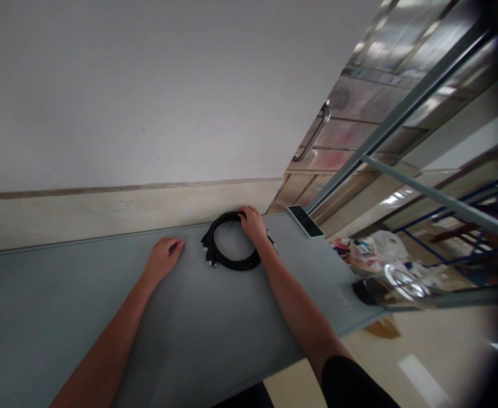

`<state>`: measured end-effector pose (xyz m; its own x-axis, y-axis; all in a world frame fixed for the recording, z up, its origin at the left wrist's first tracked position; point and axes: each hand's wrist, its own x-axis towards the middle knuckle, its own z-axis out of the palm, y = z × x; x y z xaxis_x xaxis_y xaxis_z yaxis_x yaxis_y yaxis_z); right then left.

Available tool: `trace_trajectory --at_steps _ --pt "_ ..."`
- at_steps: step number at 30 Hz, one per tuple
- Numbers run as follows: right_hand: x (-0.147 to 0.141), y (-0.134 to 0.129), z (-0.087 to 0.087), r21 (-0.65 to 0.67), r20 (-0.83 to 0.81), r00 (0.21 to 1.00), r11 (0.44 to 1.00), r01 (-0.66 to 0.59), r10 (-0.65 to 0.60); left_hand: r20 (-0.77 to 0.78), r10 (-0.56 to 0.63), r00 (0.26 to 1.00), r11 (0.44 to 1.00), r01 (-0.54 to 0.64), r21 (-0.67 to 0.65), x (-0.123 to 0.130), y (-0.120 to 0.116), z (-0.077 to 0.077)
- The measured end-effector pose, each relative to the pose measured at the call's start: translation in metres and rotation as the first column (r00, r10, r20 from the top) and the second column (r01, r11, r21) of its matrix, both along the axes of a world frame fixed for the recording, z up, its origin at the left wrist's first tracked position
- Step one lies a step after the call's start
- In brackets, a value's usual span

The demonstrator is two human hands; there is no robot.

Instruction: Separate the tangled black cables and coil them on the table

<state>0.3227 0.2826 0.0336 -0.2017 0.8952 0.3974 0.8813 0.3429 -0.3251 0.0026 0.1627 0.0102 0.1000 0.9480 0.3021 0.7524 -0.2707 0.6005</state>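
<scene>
One coil, my right hand curled closed on its edge, left hand half-curled, contents unclear: a lopsided tug could unravel it!

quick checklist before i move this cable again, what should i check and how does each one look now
1. Cable in a coil: ok, it lies looped on the table.
2. Right hand on the coil: ok, touching its upper right; how firm the grip is, cannot tell.
3. Left hand clear of the coil: ok, it is apart, to the left.
4. Left hand free: cannot tell; something small and dark shows at the fingertips, too small to name.
5. Phone clear of the coil: ok, it lies apart, to the right.
6. Jar well in from the table's edge: not ok, it sits close to the right edge.
</scene>
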Motion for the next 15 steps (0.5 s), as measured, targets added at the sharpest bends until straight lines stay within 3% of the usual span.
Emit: trace_trajectory --at_steps 5,15 --pt "-0.003 -0.001 0.002 0.006 0.041 0.999 1.000 -0.021 0.021 -0.001 -0.011 1.000 1.000 0.011 -0.001 0.000 0.000 0.001" --pt "-0.012 -0.005 -0.001 -0.041 0.088 0.988 0.991 0.129 -0.125 -0.018 -0.013 1.000 1.000 0.013 0.010 0.002 -0.002 0.006"
